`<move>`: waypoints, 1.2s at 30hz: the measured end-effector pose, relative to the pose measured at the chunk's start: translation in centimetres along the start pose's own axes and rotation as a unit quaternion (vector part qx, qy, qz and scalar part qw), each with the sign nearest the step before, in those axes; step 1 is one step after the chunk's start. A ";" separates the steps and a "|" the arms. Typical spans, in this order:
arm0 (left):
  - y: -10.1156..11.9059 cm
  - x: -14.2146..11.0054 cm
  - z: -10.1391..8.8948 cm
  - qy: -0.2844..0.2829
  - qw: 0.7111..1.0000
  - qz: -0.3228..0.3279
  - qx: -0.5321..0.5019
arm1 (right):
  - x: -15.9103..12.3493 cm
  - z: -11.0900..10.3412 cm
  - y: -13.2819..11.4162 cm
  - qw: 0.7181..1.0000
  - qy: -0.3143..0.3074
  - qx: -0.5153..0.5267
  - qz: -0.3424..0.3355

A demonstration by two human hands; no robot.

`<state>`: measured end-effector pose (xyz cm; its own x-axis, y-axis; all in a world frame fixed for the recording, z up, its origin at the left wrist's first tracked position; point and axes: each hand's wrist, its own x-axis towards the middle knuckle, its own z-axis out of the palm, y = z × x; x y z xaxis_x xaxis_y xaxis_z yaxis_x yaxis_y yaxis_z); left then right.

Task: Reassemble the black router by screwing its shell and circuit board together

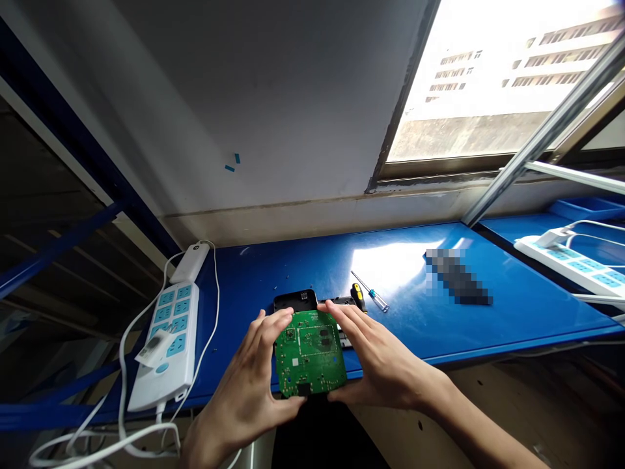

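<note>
A green circuit board [317, 365] is held up between my two hands, above the front edge of the blue table. My left hand [256, 371] grips its left side, thumb at the near edge and fingers at the far edge. On the right side my right hand [374, 355] grips it the same way. Behind the board lie a black plastic casing [295, 300] and another dark part, mostly hidden by the board and my right hand. A yellow-and-black screwdriver [358, 296] and one with a clear blue handle [377, 299] rest just beyond my right hand.
A white power strip [173, 332] with trailing cables stands at the table's left end. Another power strip [576, 264] is at the right, near a blue tray [588, 208]. A blurred dark object [459, 279] lies on the blue table [527, 299]. Small screws are scattered behind the casing.
</note>
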<state>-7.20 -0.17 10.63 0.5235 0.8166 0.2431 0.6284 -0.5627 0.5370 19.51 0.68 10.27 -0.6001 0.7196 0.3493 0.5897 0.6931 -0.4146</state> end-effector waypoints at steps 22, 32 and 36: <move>0.0 0.4 -0.1 -0.004 1.000 0.006 0.020 | 0.4 -0.2 -0.1 0.999 0.036 0.002 -0.020; 1.1 1.1 0.7 0.014 0.994 -0.002 0.105 | 1.4 -0.1 -1.1 0.995 0.027 -0.088 -0.037; 1.9 1.4 1.1 0.030 0.992 0.002 0.125 | 2.1 -0.2 -1.9 0.992 0.017 -0.112 -0.046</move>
<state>-4.61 -0.28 11.09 0.4957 0.8162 0.2968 0.7530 -0.5742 0.3214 17.26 0.88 12.00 -0.6412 0.6511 0.4061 0.6410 0.7454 -0.1829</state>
